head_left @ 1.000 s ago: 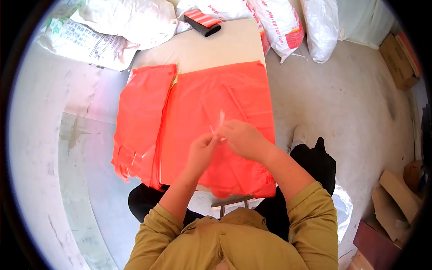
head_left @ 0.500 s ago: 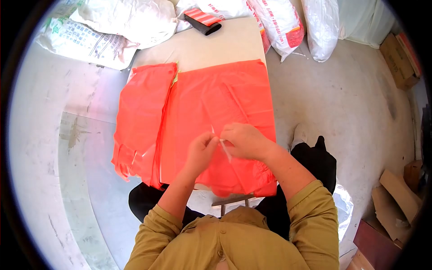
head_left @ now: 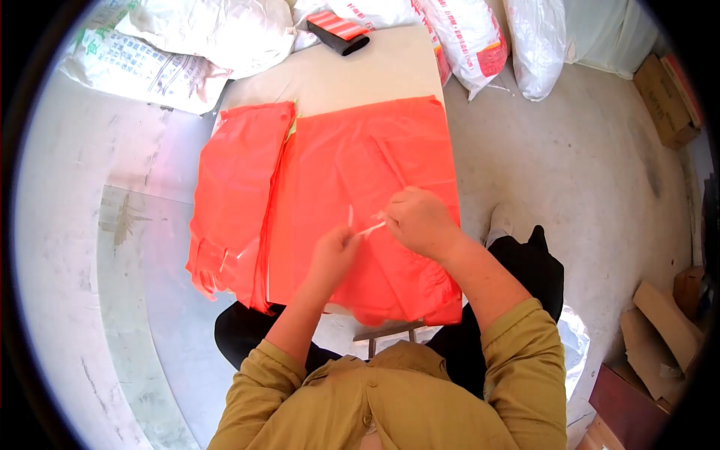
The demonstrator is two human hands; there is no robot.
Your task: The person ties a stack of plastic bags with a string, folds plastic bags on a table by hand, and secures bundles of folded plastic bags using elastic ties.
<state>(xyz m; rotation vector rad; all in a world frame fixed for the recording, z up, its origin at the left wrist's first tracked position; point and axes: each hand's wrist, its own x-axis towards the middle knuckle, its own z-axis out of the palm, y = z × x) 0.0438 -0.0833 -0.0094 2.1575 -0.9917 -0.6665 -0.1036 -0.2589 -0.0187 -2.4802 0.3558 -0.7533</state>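
Between my two hands a thin white strip [head_left: 373, 228] is stretched, slanting up toward the right. My left hand [head_left: 336, 253] pinches its lower end, and a short white tip sticks up above those fingers. My right hand [head_left: 420, 219] is closed on the other end. Both hands are over a red plastic sheet [head_left: 315, 180], which looks like stacked bags, spread on the table. A folded red plastic stack [head_left: 244, 165] lies to the left of it, with ragged lower edges. Whether the strip is tape or string I cannot tell.
A pale tabletop [head_left: 390, 71] shows beyond the red plastic. At its far end lies a black roll with a red-striped flap [head_left: 339, 34]. Stuffed white sacks [head_left: 469, 45] line the back. Cardboard boxes [head_left: 664, 101] stand on the right, with loose cardboard [head_left: 652, 337] lower down.
My right hand has moved up and to the right, away from my left hand. The white strip now spans the gap between them. The left hand has shifted slightly down.
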